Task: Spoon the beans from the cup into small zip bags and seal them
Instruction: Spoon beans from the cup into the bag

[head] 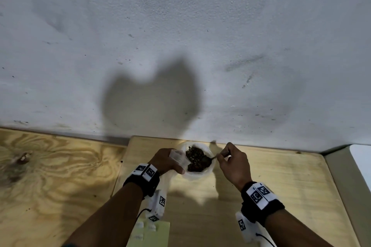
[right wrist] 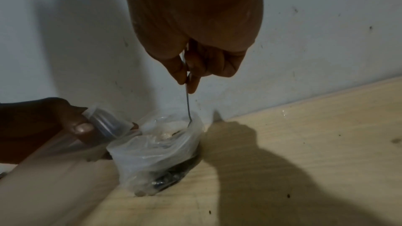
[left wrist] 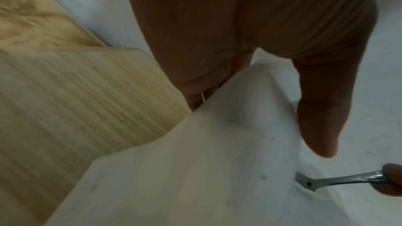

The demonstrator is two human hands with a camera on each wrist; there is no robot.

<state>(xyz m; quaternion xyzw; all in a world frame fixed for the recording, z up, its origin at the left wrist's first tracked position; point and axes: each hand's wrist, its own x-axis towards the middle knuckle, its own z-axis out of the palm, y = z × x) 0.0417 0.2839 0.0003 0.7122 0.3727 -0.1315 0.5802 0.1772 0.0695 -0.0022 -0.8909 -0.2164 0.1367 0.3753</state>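
Observation:
A translucent cup [head: 197, 173] of dark beans [head: 195, 159] stands on a pale wooden board [head: 271, 182], close to the wall. My right hand [head: 221, 157] pinches the handle of a metal spoon [head: 213, 158] whose bowl dips into the beans. In the right wrist view the spoon [right wrist: 188, 109] runs down from my fingertips [right wrist: 185, 75] into the cup [right wrist: 158, 150]. My left hand [head: 174, 163] holds a small clear zip bag [head: 176, 156] at the cup's left rim. The bag [left wrist: 217, 161] fills the left wrist view, with the spoon handle [left wrist: 339, 180] beside it.
A white wall [head: 180, 46] rises right behind the board. Darker plywood [head: 50, 176] lies to the left. A pale green sheet [head: 158, 234] with small bags on it sits at the near edge, between my forearms. A grey ledge [head: 349, 186] borders the board's right side.

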